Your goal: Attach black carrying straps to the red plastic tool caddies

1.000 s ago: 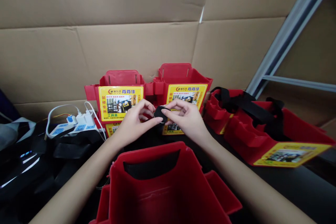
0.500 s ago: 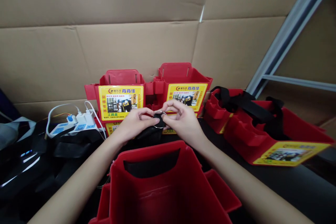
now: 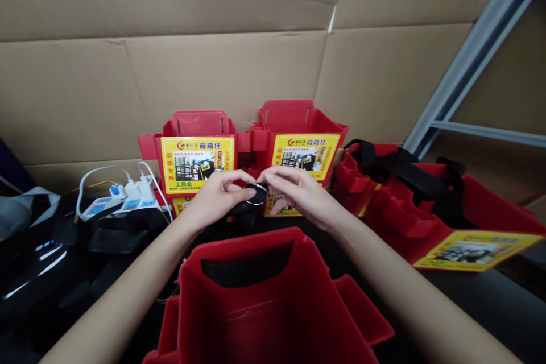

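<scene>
Thumb and fingers of my left hand (image 3: 219,196) pinch a metal ring (image 3: 257,201) together with the end of a black strap (image 3: 246,217). My right hand (image 3: 301,190) is at the ring's right side, its thumb and forefinger closed at the strap's tip and the other fingers loosely curled. Below both hands stands a red plastic tool box (image 3: 251,321), with black webbing (image 3: 247,266) showing through the slot in its far wall. How the strap runs down from the ring to the box is partly hidden.
Two stacks of labelled red boxes (image 3: 198,125) (image 3: 303,119) stand against the cardboard wall (image 3: 213,79). Strapped red boxes (image 3: 401,210) lie at right. A white power strip (image 3: 123,203) with plugs and cables is at left, near black straps (image 3: 113,239). A metal frame (image 3: 469,57) slants at right.
The ring and strap end have tilted and shifted slightly left. My right hand has flattened and turned, its fingers moving from around the ring to the ring's right edge.
</scene>
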The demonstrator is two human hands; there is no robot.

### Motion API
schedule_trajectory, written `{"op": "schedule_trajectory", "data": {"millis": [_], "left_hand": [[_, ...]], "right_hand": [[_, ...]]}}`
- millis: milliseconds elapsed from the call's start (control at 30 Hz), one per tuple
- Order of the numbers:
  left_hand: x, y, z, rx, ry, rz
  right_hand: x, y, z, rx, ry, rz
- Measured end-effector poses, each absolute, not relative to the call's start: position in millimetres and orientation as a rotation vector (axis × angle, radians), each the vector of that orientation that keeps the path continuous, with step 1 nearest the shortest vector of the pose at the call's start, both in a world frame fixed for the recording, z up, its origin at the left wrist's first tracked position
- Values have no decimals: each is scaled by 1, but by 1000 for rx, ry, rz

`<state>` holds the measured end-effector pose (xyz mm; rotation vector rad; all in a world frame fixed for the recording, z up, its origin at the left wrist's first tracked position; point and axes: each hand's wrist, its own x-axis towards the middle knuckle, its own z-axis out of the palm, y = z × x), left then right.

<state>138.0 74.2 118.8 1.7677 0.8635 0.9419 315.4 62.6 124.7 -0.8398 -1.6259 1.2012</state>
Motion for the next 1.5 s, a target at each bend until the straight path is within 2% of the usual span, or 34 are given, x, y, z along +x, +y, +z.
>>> {"op": "schedule_trajectory", "data": {"millis": [267, 500, 800, 967, 1067, 1200, 1300, 1500], "left_hand": [[138, 77, 117, 1928, 894, 938], [138, 77, 117, 1878, 777, 883], [133, 79, 121, 1780, 688, 803], [133, 76, 124, 1858, 745, 911], [134, 74, 125, 1857, 796, 968], [133, 73, 126, 1755, 799, 1045], [134, 72, 126, 1790, 778, 1024], [141, 70, 121, 2158, 809, 985]], "right_hand": [[320, 64, 123, -855, -1686, 1296], [321, 64, 131, -1022, -1634, 1078], [363, 64, 163, -874, -1134, 732], [374, 62, 172, -836, -1034, 653], [365, 62, 167, -787, -1082, 746], [341, 58, 153, -813, -1539, 1034], [325, 55, 139, -937, -1767, 1022], [313, 52, 125, -1147, -1843, 1066]]}}
